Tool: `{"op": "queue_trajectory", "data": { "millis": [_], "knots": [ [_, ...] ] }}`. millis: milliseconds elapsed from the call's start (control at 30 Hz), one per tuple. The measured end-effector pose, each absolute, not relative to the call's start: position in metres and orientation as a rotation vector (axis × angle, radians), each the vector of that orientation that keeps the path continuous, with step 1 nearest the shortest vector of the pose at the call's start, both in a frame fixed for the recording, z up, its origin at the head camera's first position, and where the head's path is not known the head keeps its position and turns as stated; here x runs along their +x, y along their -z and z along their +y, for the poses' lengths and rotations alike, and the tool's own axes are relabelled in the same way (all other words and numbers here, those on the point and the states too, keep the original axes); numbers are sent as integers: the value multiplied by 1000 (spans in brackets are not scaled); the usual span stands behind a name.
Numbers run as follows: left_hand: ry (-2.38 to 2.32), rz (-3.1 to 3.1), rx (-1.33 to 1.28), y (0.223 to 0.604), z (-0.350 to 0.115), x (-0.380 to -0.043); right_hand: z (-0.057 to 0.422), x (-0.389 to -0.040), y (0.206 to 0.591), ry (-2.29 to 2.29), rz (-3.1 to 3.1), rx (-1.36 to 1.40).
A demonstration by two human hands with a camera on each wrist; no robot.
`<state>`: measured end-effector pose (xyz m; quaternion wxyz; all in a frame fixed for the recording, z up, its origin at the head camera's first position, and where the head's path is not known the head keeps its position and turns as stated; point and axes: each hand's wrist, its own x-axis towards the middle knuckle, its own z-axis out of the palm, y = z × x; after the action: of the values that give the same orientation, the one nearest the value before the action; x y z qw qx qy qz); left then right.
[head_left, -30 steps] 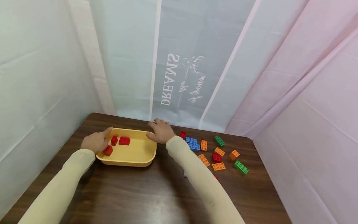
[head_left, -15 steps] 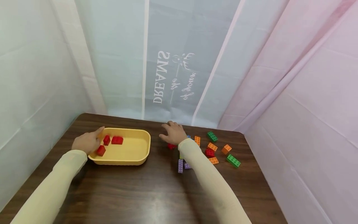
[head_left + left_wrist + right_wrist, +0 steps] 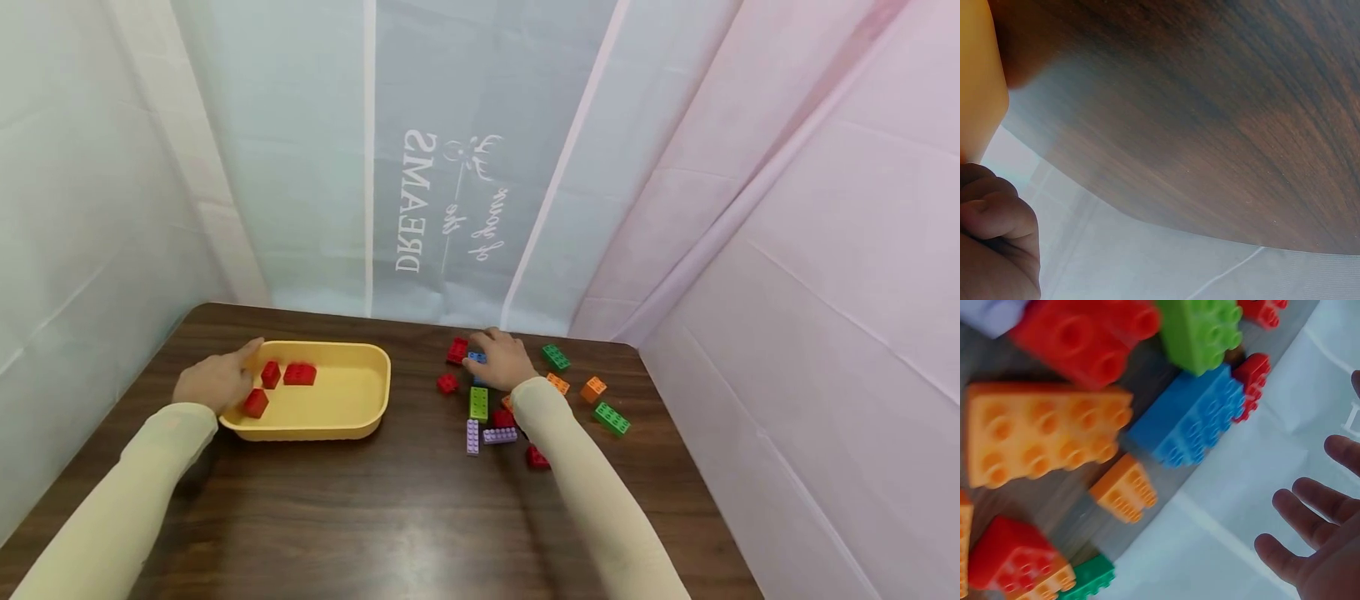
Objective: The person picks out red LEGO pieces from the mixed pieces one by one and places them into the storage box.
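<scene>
My left hand (image 3: 213,382) holds the left rim of a yellow plastic tray (image 3: 378,392), one finger stretched along the far-left corner. In the left wrist view its other fingers (image 3: 997,215) are curled beside the tray wall (image 3: 982,75). Three red toy bricks (image 3: 300,374) lie in the tray's left part. My right hand (image 3: 502,360) is above the loose bricks, fingers spread and holding nothing. Close to its fingers are a blue brick (image 3: 1188,415) and a red brick (image 3: 457,350). A lime green brick (image 3: 479,403) lies on its near side.
Several other bricks are scattered on the dark wooden table (image 3: 360,517): two purple ones (image 3: 472,437), a small red one (image 3: 447,383), orange (image 3: 593,389) and green ones (image 3: 612,418) at right. A grey-blue printed curtain (image 3: 450,208) hangs behind the far edge.
My right hand has left the tray's right rim and moved right, over the loose bricks. The left hand remains at the tray's left rim. The head view has shifted to the right.
</scene>
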<state>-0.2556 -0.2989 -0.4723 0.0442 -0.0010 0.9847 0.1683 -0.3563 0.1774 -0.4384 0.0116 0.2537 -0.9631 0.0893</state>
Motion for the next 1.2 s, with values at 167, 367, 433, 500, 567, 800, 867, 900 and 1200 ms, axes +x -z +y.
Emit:
{"op": "queue_trajectory", "data": {
  "millis": [167,367,433,500,567,800,867,900,1200],
  "knots": [
    [-512,3001,-7,471,-299,-255,196,-351,439,-337,-3046,720],
    [-520,3008,8,474,-301,-254,220,-348,446,-291,-3057,662],
    [-526,3010,11,474,-301,-254,229,-347,449,-291,-3061,634],
    [-531,3008,13,473,-301,-254,239,-345,451,-305,-3064,595],
    [-532,3002,13,473,-301,-255,248,-343,453,-309,-3070,564],
    [-527,2982,-6,472,-300,-257,281,-336,461,-278,-3138,501],
    [-522,2979,-6,472,-301,-258,288,-334,462,-277,-3166,479],
    [-524,2977,-6,472,-301,-258,292,-334,463,-277,-3180,466],
    [-520,2987,1,472,-302,-259,307,-330,472,-231,-3298,399]
  ]
}}
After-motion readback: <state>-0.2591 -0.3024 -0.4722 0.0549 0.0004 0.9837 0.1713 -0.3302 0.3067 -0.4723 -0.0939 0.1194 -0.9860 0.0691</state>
